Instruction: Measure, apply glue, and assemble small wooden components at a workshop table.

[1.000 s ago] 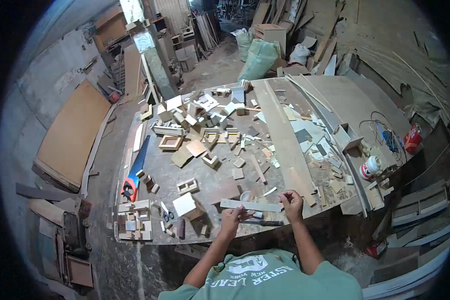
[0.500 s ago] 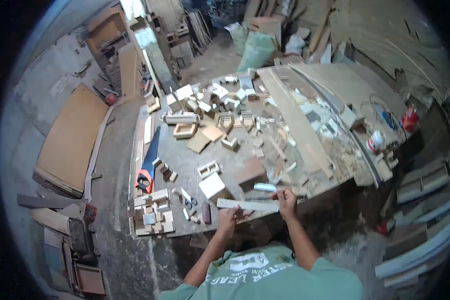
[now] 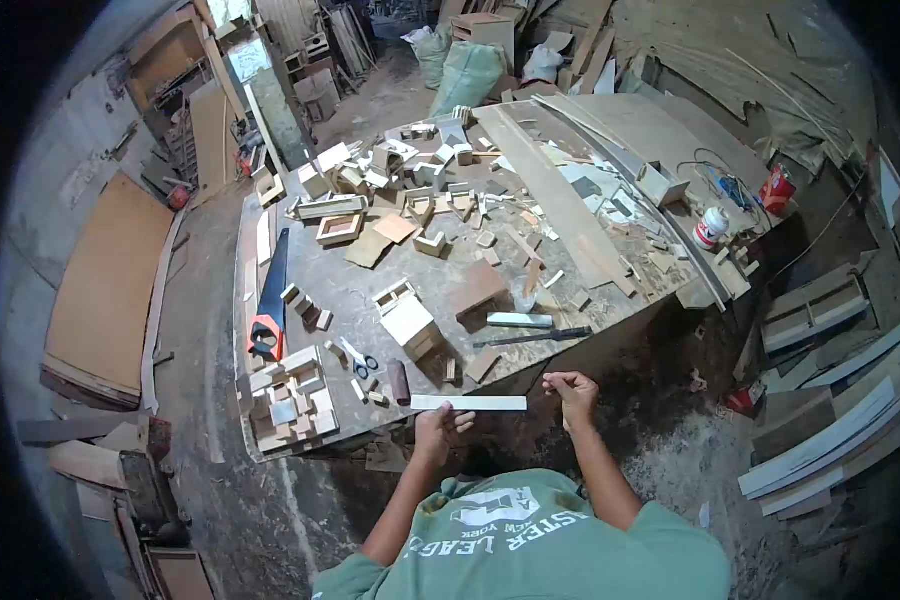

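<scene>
Over the table's front edge, my left hand (image 3: pixel 436 432) grips a thin white strip (image 3: pixel 485 403) near its left end; the strip lies level in front of me. My right hand (image 3: pixel 574 398) is to the right of the strip, apart from it. Its thumb and fingertips are pinched together, and anything between them is too small to make out. Just left of the strip lies a dark reddish-brown block (image 3: pixel 398 382). Beyond the hands are a white-topped wooden box (image 3: pixel 410 325), a dark bar (image 3: pixel 532 337) and a pale strip (image 3: pixel 519 320).
Scissors (image 3: pixel 364 363) and an orange-handled handsaw (image 3: pixel 272 300) lie toward the left of the worktable (image 3: pixel 335 285). A wooden tray of small blocks (image 3: pixel 290 405) stands at the near left corner. Small wooden pieces crowd the far side; a white bottle (image 3: pixel 710 228) stands at right.
My right hand has come off the strip's right end and moved away from it. The left hand still holds the strip, which is now over the front edge. The view has shifted.
</scene>
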`<state>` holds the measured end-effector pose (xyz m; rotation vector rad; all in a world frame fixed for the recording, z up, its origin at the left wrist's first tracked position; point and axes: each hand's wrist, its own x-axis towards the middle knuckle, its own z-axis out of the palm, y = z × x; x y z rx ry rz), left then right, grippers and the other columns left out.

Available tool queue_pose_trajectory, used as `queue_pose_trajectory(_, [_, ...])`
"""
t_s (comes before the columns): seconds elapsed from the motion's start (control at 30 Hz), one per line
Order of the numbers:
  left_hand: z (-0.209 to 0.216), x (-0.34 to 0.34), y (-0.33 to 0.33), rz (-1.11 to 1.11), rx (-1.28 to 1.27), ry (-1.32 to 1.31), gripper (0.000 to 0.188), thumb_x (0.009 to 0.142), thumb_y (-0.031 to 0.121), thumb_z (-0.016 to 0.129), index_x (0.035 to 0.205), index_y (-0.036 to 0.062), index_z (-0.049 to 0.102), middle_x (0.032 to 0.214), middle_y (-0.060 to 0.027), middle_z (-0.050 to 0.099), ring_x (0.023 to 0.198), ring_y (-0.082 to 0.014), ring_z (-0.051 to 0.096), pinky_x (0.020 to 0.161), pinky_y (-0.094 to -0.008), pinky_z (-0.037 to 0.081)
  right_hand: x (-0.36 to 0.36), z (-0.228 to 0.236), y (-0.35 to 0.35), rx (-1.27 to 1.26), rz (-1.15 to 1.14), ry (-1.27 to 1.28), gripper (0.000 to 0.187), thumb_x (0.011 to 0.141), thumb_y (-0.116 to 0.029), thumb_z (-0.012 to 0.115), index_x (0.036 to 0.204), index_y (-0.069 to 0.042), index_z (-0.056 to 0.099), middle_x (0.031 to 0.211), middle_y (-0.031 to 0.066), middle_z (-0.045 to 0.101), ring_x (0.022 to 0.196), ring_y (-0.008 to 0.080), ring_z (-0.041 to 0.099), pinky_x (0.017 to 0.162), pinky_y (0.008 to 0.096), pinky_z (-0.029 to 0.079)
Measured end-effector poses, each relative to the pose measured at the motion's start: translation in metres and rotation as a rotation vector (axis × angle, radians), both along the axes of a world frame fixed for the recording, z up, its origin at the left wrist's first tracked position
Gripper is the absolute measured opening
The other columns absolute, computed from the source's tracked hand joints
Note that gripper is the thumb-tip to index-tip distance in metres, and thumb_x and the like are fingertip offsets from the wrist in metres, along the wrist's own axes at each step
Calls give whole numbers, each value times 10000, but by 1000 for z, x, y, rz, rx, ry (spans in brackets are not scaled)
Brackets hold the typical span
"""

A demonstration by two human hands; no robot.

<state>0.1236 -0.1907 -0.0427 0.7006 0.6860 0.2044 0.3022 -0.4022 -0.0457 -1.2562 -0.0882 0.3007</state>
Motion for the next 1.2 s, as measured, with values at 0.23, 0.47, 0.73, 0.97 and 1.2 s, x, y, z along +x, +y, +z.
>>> queue_pose_trajectory(0.23, [-29, -27, -36, 91, -59, -16, 230, 967, 213, 500, 980, -16, 508, 947, -157, 587, 969, -370, 646, 838, -453, 554, -30, -19, -34, -54, 54, 27, 110, 860, -90, 691, 881, 17, 675, 845, 123, 711, 706, 152, 676, 640, 275, 546])
queue_pose_trajectory(0.47, [-68, -57, -72, 173, -221, 132, 262, 984, 190, 452, 1134, -23, 465, 1121, -208, 564, 1091, -370, 593, 903, -440, 534, -77, -45, -91, 7, 96, 213, 216, 905, -234, 658, 925, -20, 639, 867, 102, 701, 730, 154, 675, 640, 291, 547])
queue_pose_trajectory(0.73, [-70, -56, -65, 143, -238, 107, 313, 993, 187, 420, 1241, -3, 397, 1270, -215, 498, 1121, -368, 584, 918, -455, 529, -77, -61, -122, -172, -20, 316, 154, 848, -156, 715, 881, -36, 624, 764, 67, 656, 678, 134, 640, 613, 273, 538])
queue_pose_trajectory(0.97, [-47, -53, -36, 159, -208, 63, 246, 984, 180, 439, 1102, -32, 477, 1083, -212, 593, 1048, -371, 622, 906, -466, 535, -2, -63, -63, -299, -77, 133, 147, 866, -150, 678, 896, -7, 697, 809, 43, 687, 653, 111, 625, 586, 249, 505])
queue_pose_trajectory(1.2, [-12, -7, -1, 59, -148, 98, 243, 973, 193, 478, 1069, -31, 476, 1050, -197, 578, 1041, -379, 620, 896, -451, 534, 141, -119, -18, -984, -251, -956, 183, 799, -118, 601, 953, -74, 689, 914, 100, 662, 900, 318, 588, 818, 416, 444])
